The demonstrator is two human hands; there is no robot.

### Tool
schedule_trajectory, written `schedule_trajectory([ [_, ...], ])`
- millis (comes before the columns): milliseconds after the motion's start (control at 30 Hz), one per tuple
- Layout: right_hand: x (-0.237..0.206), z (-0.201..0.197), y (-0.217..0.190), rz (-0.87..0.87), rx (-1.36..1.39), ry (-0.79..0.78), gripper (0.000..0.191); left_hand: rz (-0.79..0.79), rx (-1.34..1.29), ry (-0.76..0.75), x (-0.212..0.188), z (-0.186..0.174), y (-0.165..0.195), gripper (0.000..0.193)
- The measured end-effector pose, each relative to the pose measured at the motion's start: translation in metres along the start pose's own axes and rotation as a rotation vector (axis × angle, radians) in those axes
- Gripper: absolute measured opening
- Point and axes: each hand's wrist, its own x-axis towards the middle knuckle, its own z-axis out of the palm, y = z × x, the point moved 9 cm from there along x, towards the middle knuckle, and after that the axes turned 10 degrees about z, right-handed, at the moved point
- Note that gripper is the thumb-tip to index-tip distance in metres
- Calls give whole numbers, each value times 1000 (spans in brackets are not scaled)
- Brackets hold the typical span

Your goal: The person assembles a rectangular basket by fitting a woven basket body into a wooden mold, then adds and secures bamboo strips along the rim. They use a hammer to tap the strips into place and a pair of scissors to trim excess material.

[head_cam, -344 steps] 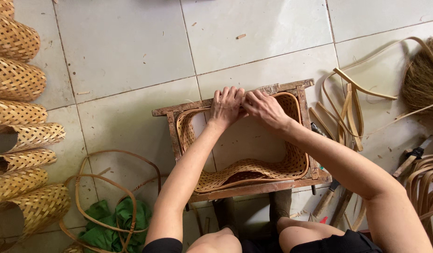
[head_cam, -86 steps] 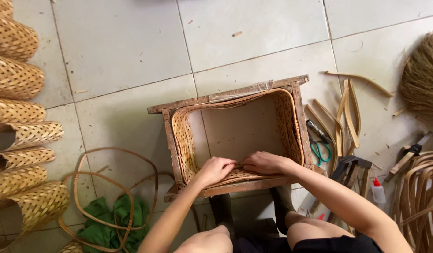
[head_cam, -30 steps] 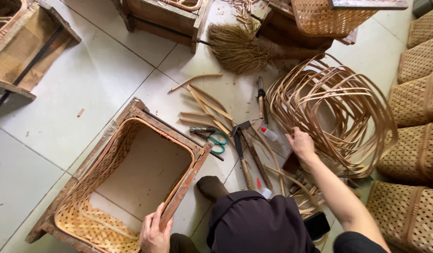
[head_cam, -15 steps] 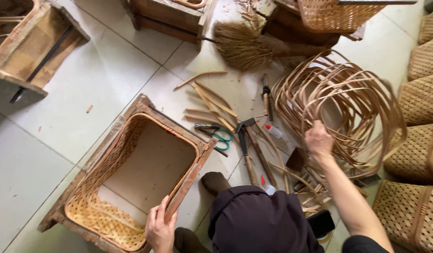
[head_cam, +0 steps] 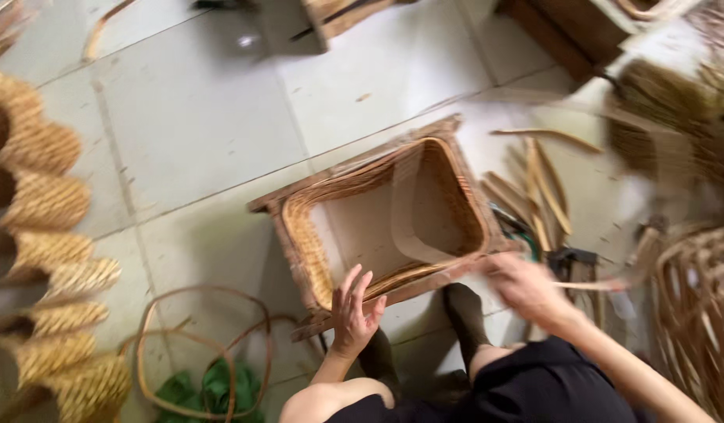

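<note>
A wooden box frame [head_cam: 272, 205] stands on the tiled floor with a half-woven cane basket [head_cam: 448, 176] inside it. My left hand [head_cam: 352, 308] rests with fingers spread on the frame's near edge, holding nothing. To the right of the frame's near corner, my right hand [head_cam: 525, 288] is blurred by motion. It seems closed on a thin cane strip [head_cam: 601, 285] that runs off to the right. My feet in dark socks [head_cam: 464, 317] sit just below the frame.
Stacked woven baskets [head_cam: 52, 204] line the left side. Cane loops [head_cam: 154, 313] and green leaves [head_cam: 213, 388] lie at lower left. Loose cane strips [head_cam: 544, 178], scissors and a dark tool [head_cam: 572, 257] lie right of the frame. A cane coil [head_cam: 703, 305], a broom [head_cam: 664, 106] and more wooden frames [head_cam: 338, 12] surround them.
My view has swung back from the cane coil to the box frame. My right hand left the coil and came toward the frame with a strip; my left hand stays at the frame's near edge.
</note>
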Motion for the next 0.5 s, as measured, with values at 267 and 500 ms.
schedule_trajectory([
  [267, 11, 106, -185, -1022, -534, -51, 59, 94, 104, -78, -8, -39, -45, 27],
  [500, 12, 125, -193, -938, -593, -97, 50, 62, 89, -172, -24, -28, -74, 17],
])
